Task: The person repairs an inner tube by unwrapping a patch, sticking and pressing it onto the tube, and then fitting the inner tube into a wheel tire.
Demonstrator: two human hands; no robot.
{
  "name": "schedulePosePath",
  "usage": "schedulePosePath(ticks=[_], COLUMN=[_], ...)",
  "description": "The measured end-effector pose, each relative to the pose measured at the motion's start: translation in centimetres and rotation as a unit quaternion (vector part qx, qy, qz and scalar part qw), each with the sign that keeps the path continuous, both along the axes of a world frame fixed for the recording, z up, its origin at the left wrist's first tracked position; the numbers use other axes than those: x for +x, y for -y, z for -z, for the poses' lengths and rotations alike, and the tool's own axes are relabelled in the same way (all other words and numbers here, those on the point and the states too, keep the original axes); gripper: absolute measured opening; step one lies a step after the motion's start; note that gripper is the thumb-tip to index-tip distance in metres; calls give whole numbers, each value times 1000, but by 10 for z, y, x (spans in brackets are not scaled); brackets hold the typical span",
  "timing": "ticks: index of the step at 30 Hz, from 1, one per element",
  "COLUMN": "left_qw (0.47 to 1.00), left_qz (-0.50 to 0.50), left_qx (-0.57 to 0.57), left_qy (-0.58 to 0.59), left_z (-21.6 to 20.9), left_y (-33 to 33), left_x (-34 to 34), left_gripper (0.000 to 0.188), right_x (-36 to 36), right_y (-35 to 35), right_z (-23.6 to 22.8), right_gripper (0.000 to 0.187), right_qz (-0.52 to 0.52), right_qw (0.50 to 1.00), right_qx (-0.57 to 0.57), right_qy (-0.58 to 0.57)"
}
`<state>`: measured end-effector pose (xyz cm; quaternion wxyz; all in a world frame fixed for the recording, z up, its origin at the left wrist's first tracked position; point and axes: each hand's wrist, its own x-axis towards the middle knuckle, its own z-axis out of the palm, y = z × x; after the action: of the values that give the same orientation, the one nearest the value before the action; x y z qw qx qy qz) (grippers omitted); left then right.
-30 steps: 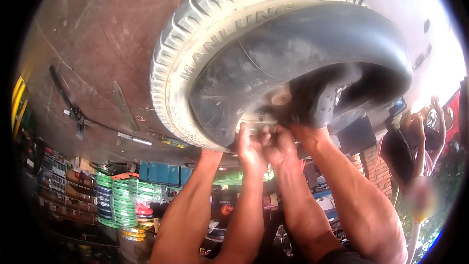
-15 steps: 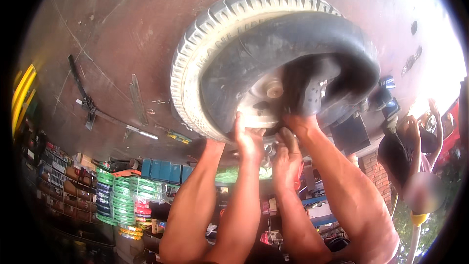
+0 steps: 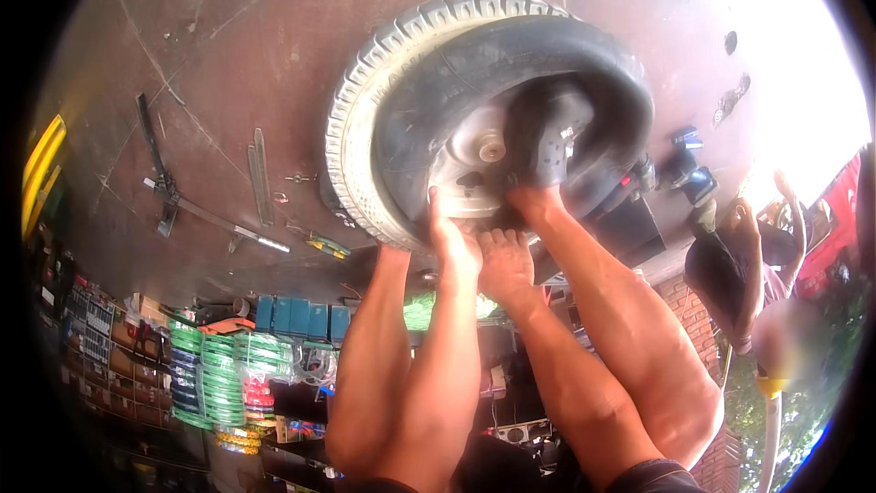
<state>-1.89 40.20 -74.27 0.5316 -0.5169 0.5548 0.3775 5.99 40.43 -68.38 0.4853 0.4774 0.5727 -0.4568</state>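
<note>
A wheel with a pale metal rim (image 3: 449, 175) lies in front of me. Around the rim is a thick black rubber ring (image 3: 415, 119), and under that ring a tyre (image 3: 351, 141) with a cream sidewall and chunky tread. My left hand (image 3: 453, 242) grips the rim's near edge, thumb on top, its other fingers mostly hidden. Close beside it, my right hand (image 3: 507, 267) has its fingers bent together at the wheel's near edge; their tips are hidden. My right foot, in a dark perforated shoe (image 3: 550, 151), rests inside the ring.
Left on the brown floor lie a black lever tool (image 3: 164, 190), flat metal bars (image 3: 260, 178) and yellow-handled pliers (image 3: 327, 246). A cordless power tool (image 3: 695, 181) and a dark box (image 3: 630, 230) are on the right. Another person (image 3: 730, 265) is farther right. Green coils (image 3: 219, 374) stand near shelves.
My right hand has moved left and up, onto the wheel's near edge beside my left hand. The left hand keeps its hold. The view has shifted slightly.
</note>
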Motion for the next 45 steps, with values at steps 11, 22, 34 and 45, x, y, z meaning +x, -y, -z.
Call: schedulePosePath(ticks=[11, 22, 34, 45], left_qw=[992, 998, 999, 997], left_qz=[18, 5, 2, -38], left_qx=[-28, -56, -10, 21], left_qy=[125, 32, -35, -61], left_z=[-23, 30, 63, 80], left_y=[-14, 18, 21, 28], left_x=[-6, 39, 49, 51], left_gripper=[70, 67, 70, 64], right_x=[9, 21, 36, 56], right_y=[-2, -7, 2, 7], right_z=[-54, -22, 36, 92], right_gripper=[19, 29, 32, 24], right_qz=[84, 53, 15, 357], right_qw=[990, 992, 999, 933], right_qx=[112, 118, 40, 31], right_qy=[-24, 6, 1, 20])
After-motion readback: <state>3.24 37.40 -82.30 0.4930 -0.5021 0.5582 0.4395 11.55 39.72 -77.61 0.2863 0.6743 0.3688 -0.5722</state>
